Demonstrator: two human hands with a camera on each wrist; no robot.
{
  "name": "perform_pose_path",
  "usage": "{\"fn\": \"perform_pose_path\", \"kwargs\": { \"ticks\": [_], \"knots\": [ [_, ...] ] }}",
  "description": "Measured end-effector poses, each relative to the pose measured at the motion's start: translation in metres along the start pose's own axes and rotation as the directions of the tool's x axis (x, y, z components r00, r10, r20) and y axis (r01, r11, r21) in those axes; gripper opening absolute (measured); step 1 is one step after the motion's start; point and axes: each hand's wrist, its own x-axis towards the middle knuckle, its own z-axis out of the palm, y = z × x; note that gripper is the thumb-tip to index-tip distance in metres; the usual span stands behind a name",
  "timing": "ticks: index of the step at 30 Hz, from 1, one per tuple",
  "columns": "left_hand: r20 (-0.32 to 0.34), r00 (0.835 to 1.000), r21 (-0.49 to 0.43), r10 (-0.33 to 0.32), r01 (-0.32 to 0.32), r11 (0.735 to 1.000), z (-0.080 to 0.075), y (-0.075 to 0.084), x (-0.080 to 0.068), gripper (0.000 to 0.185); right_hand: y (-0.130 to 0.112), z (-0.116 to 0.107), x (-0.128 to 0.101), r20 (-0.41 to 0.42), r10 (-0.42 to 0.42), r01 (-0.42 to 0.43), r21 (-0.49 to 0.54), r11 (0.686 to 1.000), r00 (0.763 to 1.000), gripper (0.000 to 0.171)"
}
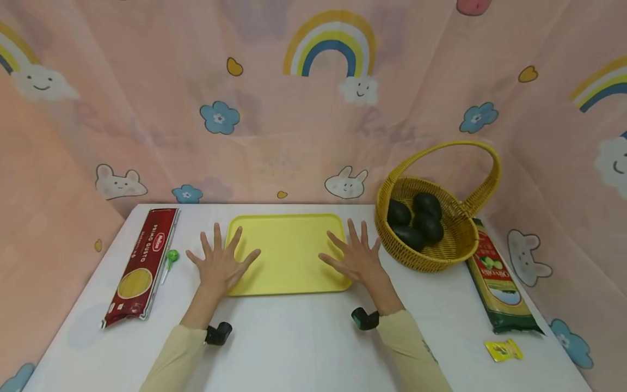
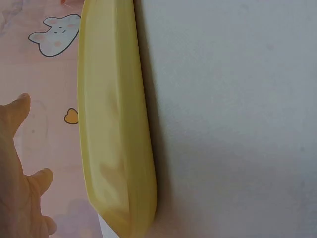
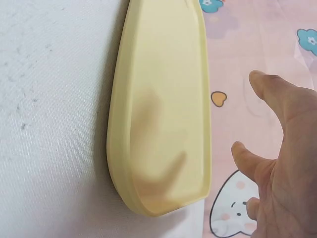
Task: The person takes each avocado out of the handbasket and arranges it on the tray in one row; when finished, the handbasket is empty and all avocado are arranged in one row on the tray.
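Observation:
A yellow tray (image 1: 289, 239) lies empty in the middle of the white table. My left hand (image 1: 220, 261) is spread flat over the tray's front left corner, fingers straight and apart, holding nothing. My right hand (image 1: 355, 256) is spread the same way over the front right corner. In the left wrist view the tray's rim (image 2: 116, 129) runs beside my left hand (image 2: 17, 173). The right wrist view has the tray (image 3: 163, 114) under my right hand (image 3: 277, 158), whose shadow falls on it.
A red spaghetti packet (image 1: 142, 264) and a small green lollipop (image 1: 170, 258) lie left of the tray. At the right stands a wicker basket (image 1: 441, 250) with several dark avocados (image 1: 416, 220), beside it a green noodle packet (image 1: 499, 277) and a small yellow sachet (image 1: 503, 350). Pink curtains surround the table.

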Motion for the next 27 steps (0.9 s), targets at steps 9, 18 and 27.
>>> {"fn": "perform_pose_path", "kwargs": {
  "ticks": [9,18,27],
  "knots": [
    [-0.024,1.0,-0.008,0.014,-0.015,1.0,0.001,-0.002,-0.007,0.087,-0.001,-0.004,-0.006,-0.007,0.0,0.0,0.002,1.0,1.0,0.071],
    [-0.068,0.996,-0.007,0.055,-0.056,0.998,0.0,-0.008,-0.028,0.085,0.004,-0.007,-0.026,-0.068,-0.025,0.026,0.011,1.0,0.997,0.071],
    [-0.081,0.989,-0.042,0.126,-0.13,0.991,-0.003,-0.012,-0.046,0.08,0.009,-0.015,-0.047,-0.168,-0.081,0.08,-0.009,0.997,0.982,0.07]
  ]
}}
